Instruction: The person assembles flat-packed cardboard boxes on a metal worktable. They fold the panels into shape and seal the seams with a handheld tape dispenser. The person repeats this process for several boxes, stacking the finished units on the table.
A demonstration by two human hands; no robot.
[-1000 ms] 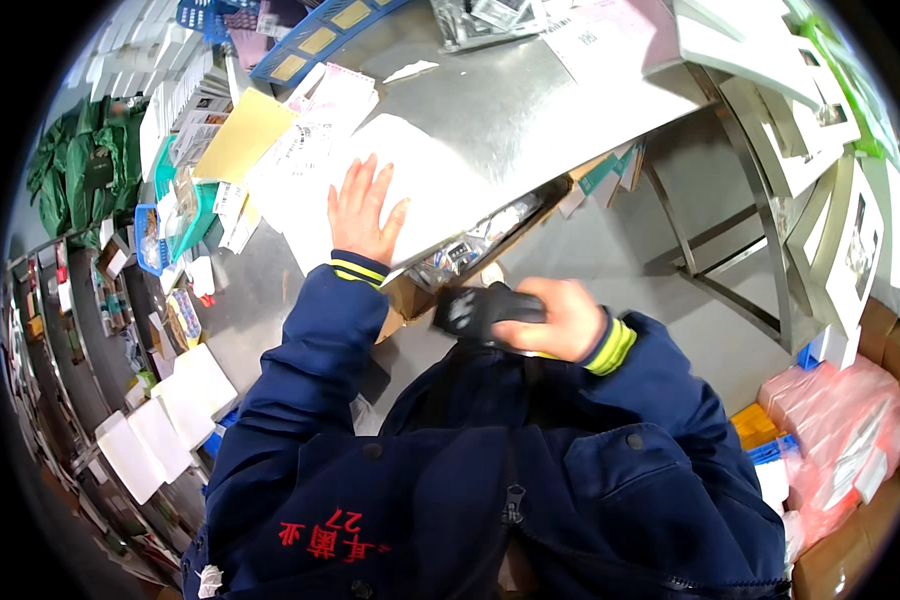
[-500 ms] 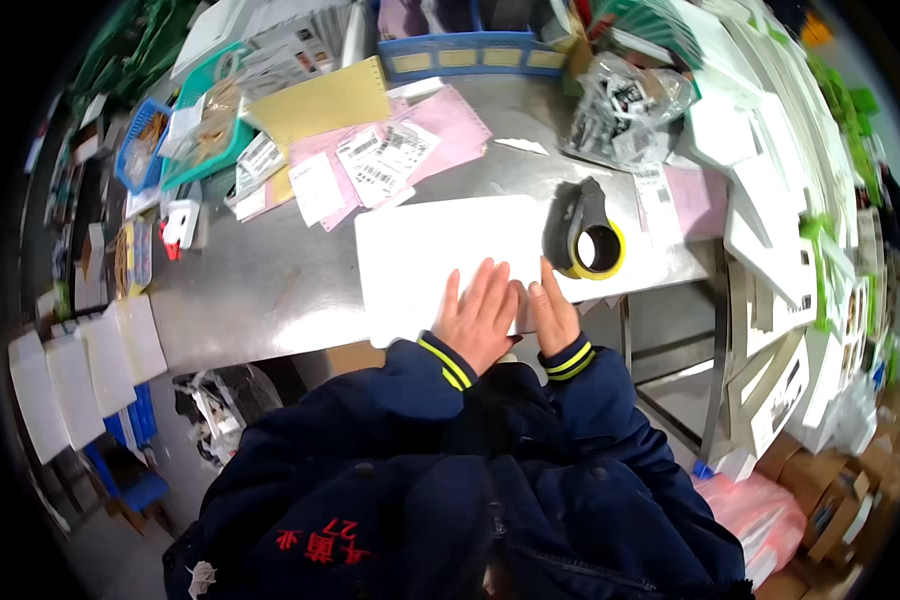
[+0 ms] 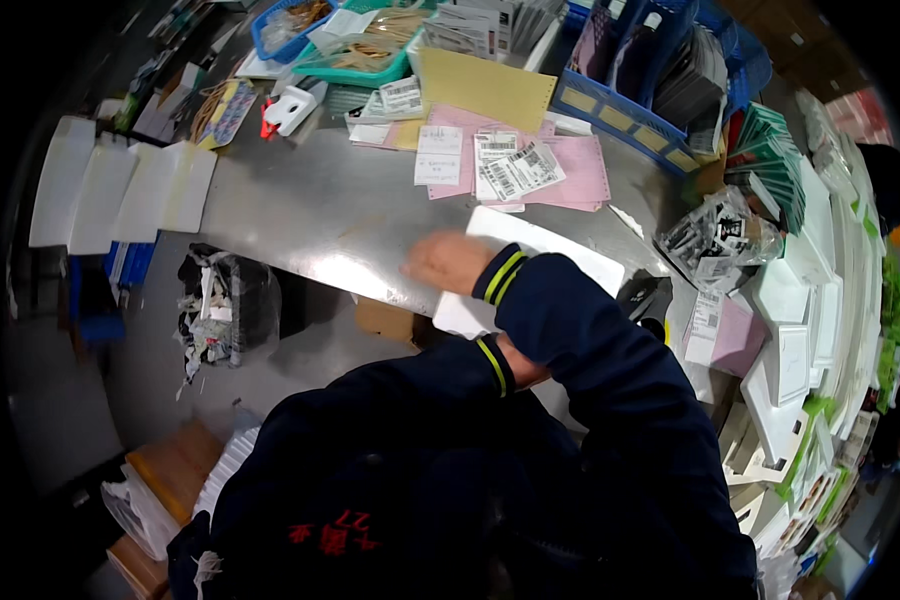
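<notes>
A flat white box or board (image 3: 560, 250) lies at the near edge of the metal table, partly covered by my right arm. Reaching leftward across it, my right hand (image 3: 445, 262) is over the box's left side; its fingers are smeared by motion. My left hand (image 3: 520, 362) is at the near end of the box, beneath my right forearm, and its fingers are hidden. To the right of the box is a black tape dispenser (image 3: 646, 296), partly hidden behind my right sleeve.
Pink sheets (image 3: 580, 170) with printed labels lie beyond the box, beside a yellow card (image 3: 485, 85). A blue divided bin (image 3: 625, 125) stands at the back. Clear bagged items (image 3: 720, 235) are at right. A white-and-red cutter (image 3: 290, 108) and green basket (image 3: 360, 65) are at left.
My right hand has swung left across the box, crossing over my left hand, which moved nearer my body. The view has turned, so the table's things appear shifted. The right sleeve now covers part of the dispenser.
</notes>
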